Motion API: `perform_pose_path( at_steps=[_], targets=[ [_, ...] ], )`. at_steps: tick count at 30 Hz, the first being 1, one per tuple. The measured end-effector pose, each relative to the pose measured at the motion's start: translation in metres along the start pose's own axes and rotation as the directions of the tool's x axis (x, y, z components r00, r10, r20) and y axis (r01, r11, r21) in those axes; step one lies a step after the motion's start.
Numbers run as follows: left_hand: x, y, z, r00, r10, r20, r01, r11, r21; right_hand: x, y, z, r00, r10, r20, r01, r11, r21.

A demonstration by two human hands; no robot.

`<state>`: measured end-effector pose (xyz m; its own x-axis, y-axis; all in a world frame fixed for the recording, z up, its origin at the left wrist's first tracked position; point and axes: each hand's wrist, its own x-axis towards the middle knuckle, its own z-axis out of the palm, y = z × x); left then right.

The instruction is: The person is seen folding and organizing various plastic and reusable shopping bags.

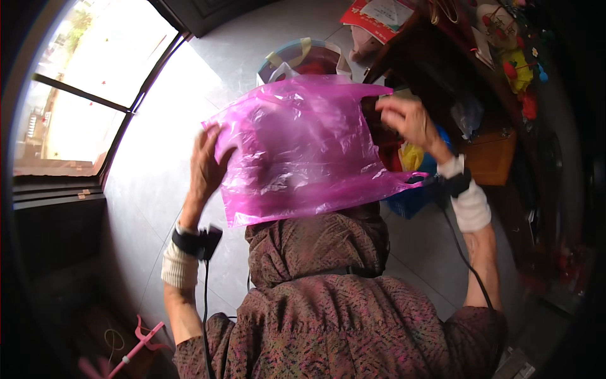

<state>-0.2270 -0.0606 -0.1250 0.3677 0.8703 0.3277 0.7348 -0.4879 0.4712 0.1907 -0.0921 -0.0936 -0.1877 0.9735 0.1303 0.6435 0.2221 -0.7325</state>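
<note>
Pink plastic bag (303, 148): I hold it up in front of my chest, stretched between my two hands, above the pale tiled floor (158, 164).

1. Left grip. My left hand (205, 167) takes the left edge of the bag. The fingers are curled onto the film and pinch it; the thumb side is hidden behind the plastic. A black wrist strap with a small unit (199, 243) sits below this grip, and a cable hangs down from it.

2. Bag body. Between the two grips the film is crumpled and slack, with one corner drooping to the lower right. The mouth is not yet visibly open; I cannot tell which edge is the opening.

3. Right grip. My right hand (410, 120) takes the upper right edge near the handle loop, fingers pressed together on the film. Just past this grip stands dark wooden furniture (486, 151); below this grip a blue container (410, 199) sits with something yellow (410, 155) in it. Beyond the bag, a round multicoloured object (303, 57) lies on the floor.

Step in hand, as I judge it: spreading the bag to find and open its mouth. The next move calls for holding both pinches firm while drawing the two layers apart, without tearing the thin film.
</note>
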Motion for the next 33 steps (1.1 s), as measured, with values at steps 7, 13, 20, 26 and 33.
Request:
perform_pose_path(
  at_steps=[7, 13, 20, 26, 33],
  targets=[
    [0.073, -0.062, -0.005, 0.892, -0.274, 0.360, 0.318, 0.946, -0.068, 0.072, 0.094, 0.015, 0.966, 0.129, 0.224, 0.029, 0.808, -0.589],
    [0.060, -0.067, -0.004, 0.978, -0.030, 0.205, 0.028, 1.000, 0.014, 0.064, 0.077, -0.014, 0.964, -0.262, 0.040, 0.261, 0.911, -0.320],
    [0.055, -0.040, -0.018, 0.987, 0.146, 0.070, -0.121, 0.953, -0.278, 0.018, 0.010, -0.060, 0.968, -0.238, -0.082, 0.215, 0.951, -0.224],
    [0.043, -0.016, -0.049, 0.961, 0.261, 0.096, -0.264, 0.964, 0.022, -0.011, -0.003, -0.087, 0.986, -0.165, -0.013, 0.152, 0.934, -0.322],
    [0.038, -0.002, -0.053, 0.912, 0.297, 0.285, -0.300, 0.953, -0.035, -0.026, 0.005, -0.090, 0.999, 0.015, -0.042, -0.030, 0.919, -0.393]
  ],
)
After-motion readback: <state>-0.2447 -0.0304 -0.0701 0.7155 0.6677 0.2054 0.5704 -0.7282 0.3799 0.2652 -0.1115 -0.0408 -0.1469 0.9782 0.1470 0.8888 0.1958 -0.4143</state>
